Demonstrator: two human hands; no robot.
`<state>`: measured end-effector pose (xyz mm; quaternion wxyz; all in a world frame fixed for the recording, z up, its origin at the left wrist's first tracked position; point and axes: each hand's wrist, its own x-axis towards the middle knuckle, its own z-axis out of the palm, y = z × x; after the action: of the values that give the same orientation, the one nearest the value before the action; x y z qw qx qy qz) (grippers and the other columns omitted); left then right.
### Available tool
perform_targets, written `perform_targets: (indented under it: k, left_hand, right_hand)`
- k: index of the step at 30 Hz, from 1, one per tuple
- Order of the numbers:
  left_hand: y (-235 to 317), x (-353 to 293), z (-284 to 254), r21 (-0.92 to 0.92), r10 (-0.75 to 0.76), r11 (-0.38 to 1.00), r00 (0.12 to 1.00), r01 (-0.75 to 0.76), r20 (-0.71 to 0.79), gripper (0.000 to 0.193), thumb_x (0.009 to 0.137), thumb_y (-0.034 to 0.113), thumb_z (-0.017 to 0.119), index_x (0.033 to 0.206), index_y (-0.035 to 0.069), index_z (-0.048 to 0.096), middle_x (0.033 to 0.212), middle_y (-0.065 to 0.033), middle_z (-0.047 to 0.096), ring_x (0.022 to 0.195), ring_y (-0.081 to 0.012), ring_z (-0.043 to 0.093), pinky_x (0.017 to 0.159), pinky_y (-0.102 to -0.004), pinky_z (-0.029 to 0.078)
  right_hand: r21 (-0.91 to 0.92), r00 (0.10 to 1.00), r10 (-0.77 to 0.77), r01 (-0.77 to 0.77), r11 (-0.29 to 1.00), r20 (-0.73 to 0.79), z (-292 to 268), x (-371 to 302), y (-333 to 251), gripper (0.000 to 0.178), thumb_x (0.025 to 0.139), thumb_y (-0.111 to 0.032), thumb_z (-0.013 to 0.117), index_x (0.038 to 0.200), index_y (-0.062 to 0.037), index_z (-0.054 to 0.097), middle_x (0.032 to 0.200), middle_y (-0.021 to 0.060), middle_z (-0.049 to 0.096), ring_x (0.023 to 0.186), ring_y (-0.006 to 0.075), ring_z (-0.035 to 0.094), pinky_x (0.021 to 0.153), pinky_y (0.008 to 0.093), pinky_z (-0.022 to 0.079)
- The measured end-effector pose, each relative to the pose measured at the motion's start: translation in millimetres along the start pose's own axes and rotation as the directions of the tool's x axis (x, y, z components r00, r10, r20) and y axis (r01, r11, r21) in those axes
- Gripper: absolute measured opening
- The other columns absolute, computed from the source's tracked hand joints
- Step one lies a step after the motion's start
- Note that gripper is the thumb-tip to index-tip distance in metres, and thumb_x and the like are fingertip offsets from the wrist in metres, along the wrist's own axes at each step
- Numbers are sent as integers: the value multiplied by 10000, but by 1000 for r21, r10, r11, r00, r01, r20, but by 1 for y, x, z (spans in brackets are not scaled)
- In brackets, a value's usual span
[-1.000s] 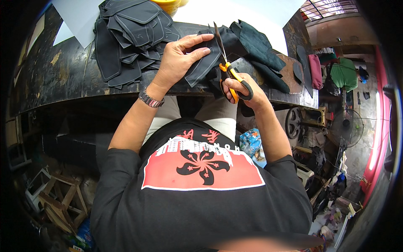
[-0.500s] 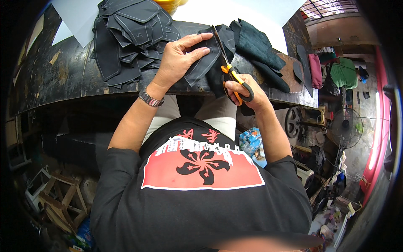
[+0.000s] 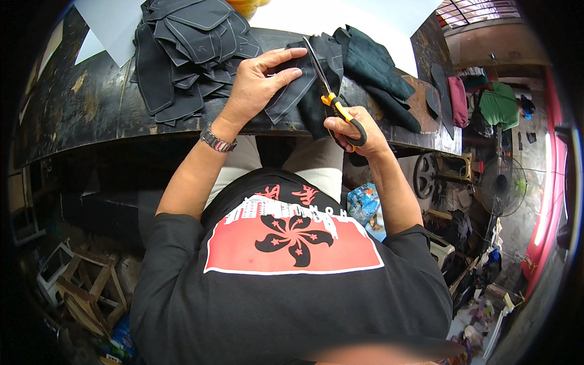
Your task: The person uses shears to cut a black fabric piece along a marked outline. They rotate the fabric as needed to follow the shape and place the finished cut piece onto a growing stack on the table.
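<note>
My left hand [image 3: 258,85] pinches a dark sheet piece [image 3: 291,96] with a pale drawn outline between thumb and fingers, just above the table's near edge. It looks like leather or a similar material. In my right hand [image 3: 365,131] is a pair of scissors [image 3: 333,100] with yellow and black handles, thumb in one loop. The blades point away from me and lie along the right side of the held piece. More dark material hangs behind and below the blades. Left of my left hand, a heap of similar outlined dark pieces [image 3: 198,36] lies on the table.
The dark worn table [image 3: 79,115] carries white sheets [image 3: 340,15] and a yellow bowl [image 3: 243,7] at the far side. Folded dark suede-like material [image 3: 374,64] lies right of the scissors. On the right stand a fan [image 3: 502,185] and clutter; a wooden frame [image 3: 91,289] is lower left.
The scissors' handles have drawn together in my right hand, and the blades have tilted slightly left. My left hand keeps its pinch on the piece, which has shifted very slightly left.
</note>
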<state>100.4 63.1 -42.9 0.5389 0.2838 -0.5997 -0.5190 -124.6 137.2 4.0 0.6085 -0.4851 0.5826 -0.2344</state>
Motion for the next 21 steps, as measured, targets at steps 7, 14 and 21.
perform_targets:
  k: [7,14,21]
  left_hand:
    - [12,-2,1,-113,-89,987,970,117,227,500,830,96,727,1304,85,567,1066,-39,650,915,-62,588,805,-209,491]
    - [36,0,5,312,-217,948,850,65,481,734,772,162,783,1420,154,438,836,-13,558,633,-70,357,624,-212,422]
    - [41,-18,19,363,-22,931,983,-47,184,709,826,99,721,1447,115,379,857,-85,691,799,-86,634,767,-261,511]
  right_hand:
    - [140,992,-58,73,987,-109,1,6,-3,315,837,-315,719,730,-39,610,620,40,578,480,102,546,442,214,422]
    - [342,920,-309,378,860,-239,20,15,-12,237,768,-160,758,887,-1,629,750,45,618,601,124,604,534,238,501]
    - [452,782,-347,594,666,-517,34,17,-6,199,771,-47,728,915,-10,595,818,57,606,658,146,619,567,308,566]
